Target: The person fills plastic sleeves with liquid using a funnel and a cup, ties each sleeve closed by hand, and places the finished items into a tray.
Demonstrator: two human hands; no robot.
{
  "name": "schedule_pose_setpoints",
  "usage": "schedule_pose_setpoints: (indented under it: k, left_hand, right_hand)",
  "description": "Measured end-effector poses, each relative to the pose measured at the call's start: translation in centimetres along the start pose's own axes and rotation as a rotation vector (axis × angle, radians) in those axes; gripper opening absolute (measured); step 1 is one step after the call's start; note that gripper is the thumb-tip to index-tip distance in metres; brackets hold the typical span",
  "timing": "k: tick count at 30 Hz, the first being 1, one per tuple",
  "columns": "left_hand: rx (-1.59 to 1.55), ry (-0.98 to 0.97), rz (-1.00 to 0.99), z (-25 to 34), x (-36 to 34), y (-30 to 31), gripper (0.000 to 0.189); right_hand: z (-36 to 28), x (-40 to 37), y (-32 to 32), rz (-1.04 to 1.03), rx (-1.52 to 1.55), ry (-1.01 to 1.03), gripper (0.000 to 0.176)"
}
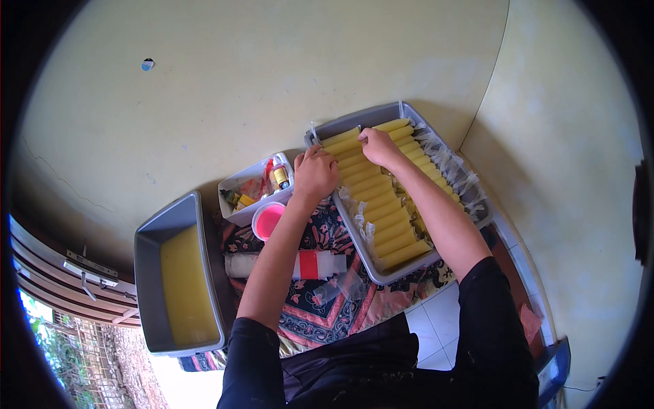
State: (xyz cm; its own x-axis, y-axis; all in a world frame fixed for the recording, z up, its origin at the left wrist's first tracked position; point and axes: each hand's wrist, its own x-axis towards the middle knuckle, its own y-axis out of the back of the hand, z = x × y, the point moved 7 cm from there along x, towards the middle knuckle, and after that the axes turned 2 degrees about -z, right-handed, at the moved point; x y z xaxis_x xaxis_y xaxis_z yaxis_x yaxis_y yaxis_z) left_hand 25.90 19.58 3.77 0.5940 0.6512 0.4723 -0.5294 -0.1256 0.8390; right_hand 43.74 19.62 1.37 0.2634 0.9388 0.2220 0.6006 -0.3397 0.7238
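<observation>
Rows of plastic tubes (373, 193) filled with yellow liquid, their clear ends knotted or twisted, lie in a grey tub (385, 279) on the right. At the tub's upper left edge, my left hand (315, 172) has its fingers curled over the left end of a tube. My right hand (379, 146) is closed near the other end of a tube in the same upper part of the row, fingertips pinched together. A small dark spot shows by its fingers, too small to name. Both palms face down, so part of their grip is hidden.
A second grey tub (221, 307) on the left holds yellow liquid (187, 286). Between the tubs are a white bin (240, 216) with small bottles, a pink-filled cup (268, 221) and a plastic-bag pack with a red band (308, 264), on a patterned cloth (300, 310). A wall (272, 75) stands behind.
</observation>
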Motion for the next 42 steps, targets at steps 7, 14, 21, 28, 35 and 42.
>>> schedule_pose_setpoints:
  k: [7,14,21,28,35,42]
  left_hand:
    - [-0.155,-0.041,0.078,-0.7,0.0,0.1,0.024]
    - [-0.412,0.02,0.196,-0.5,-2.5,5.0,0.023]
    - [-0.534,0.112,0.223,-1.0,-6.8,10.7,0.019]
    - [-0.601,0.223,0.229,-1.6,-12.5,14.2,0.016]
    - [-0.614,0.299,0.1,-2.2,-19.3,11.8,0.016]
    - [-0.678,0.259,-0.246,-1.2,-24.3,6.8,0.027]
  right_hand:
    - [1.3,0.8,-0.6,-0.025,0.004,-0.012,0.026]
    - [-2.5,-0.5,2.3,-0.005,-0.111,0.083,0.018]
    - [-7.3,-2.4,4.8,0.044,0.028,0.21,0.021]
    - [-18.4,-10.7,3.6,-0.144,0.086,0.365,0.022]
    - [-20.7,-21.4,-3.6,-0.313,0.238,0.605,0.019]
    - [-14.4,-26.5,-9.3,-0.429,-0.177,0.458,0.018]
